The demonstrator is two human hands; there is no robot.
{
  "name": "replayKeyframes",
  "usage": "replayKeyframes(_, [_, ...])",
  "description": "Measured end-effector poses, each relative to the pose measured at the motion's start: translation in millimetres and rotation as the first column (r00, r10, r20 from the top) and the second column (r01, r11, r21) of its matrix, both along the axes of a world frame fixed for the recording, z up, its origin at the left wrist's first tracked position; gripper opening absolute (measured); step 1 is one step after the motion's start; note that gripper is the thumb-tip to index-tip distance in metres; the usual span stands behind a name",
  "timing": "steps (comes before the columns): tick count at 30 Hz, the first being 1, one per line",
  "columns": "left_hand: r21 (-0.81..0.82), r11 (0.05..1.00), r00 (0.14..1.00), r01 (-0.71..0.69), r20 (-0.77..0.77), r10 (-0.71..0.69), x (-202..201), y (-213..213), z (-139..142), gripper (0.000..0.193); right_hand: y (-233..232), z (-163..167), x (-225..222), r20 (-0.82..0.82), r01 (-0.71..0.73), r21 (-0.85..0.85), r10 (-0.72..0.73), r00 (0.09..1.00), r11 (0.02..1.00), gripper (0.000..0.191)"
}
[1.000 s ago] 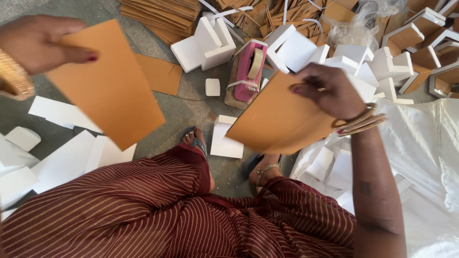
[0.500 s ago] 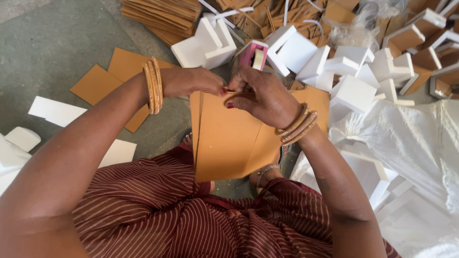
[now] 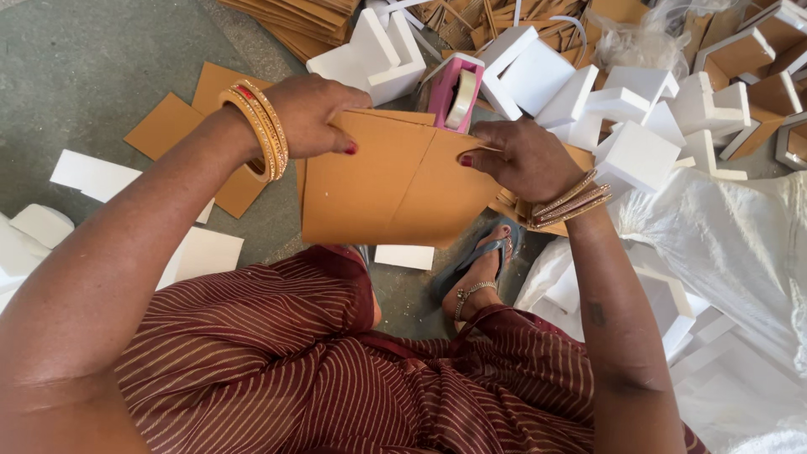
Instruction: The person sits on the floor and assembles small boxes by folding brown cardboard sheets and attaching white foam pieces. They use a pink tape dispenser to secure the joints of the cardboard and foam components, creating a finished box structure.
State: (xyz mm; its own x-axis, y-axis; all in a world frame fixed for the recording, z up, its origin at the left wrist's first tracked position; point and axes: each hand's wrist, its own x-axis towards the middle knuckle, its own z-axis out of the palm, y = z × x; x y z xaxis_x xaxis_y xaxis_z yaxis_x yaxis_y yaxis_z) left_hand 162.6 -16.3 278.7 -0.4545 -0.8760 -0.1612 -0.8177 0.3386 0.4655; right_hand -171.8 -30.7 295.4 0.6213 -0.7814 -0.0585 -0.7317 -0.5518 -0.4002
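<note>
Seated on a concrete floor [image 3: 101, 67], a person holds two brown cardboard sheets [image 3: 395, 181] edge to edge above the lap, the left hand [image 3: 315, 113] pinching the upper left corner and the right hand [image 3: 521, 155] pinching the right sheet's top edge. The sheets look light, thin and fairly stiff, likely best gripped at the edges. A pink tape dispenser [image 3: 454, 92] and white foam blocks [image 3: 639, 151] lie just beyond.

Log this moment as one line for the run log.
left hand: holds cardboard sheets | right hand: holds same sheets | tape dispenser: behind
</note>
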Motion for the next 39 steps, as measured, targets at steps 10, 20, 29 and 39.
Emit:
replayKeyframes(10, [0.148, 0.923, 0.873, -0.355, -0.299, 0.384, 123.2, 36.3, 27.8, 0.044, -20.1, -3.6, -126.7, 0.5, 0.199, 0.264, -0.311, 0.808, 0.944, 0.021])
replayKeyframes(20, [0.146, 0.9, 0.712, -0.412, -0.565, 0.418, 216.1, 51.1, -28.1, 0.043, -10.3, -4.3, -205.3, 0.699, 0.415, 0.329, -0.514, 0.497, 0.848, 0.004])
replayKeyframes(29, [-0.034, 0.747, 0.679, -0.664, -0.445, 0.584, 200.4, 43.8, -26.6, 0.032, -4.2, -39.9, -150.3, 0.823, 0.389, 0.35, -0.478, 0.307, 0.852, 0.016])
replayKeyframes(39, [0.184, 0.916, 0.262, -0.356, -0.921, 0.287, 70.0, 41.8, -35.5, 0.022, 25.7, -107.4, 49.6, 0.813, -0.038, 0.579, -0.581, -0.047, 0.814, 0.013])
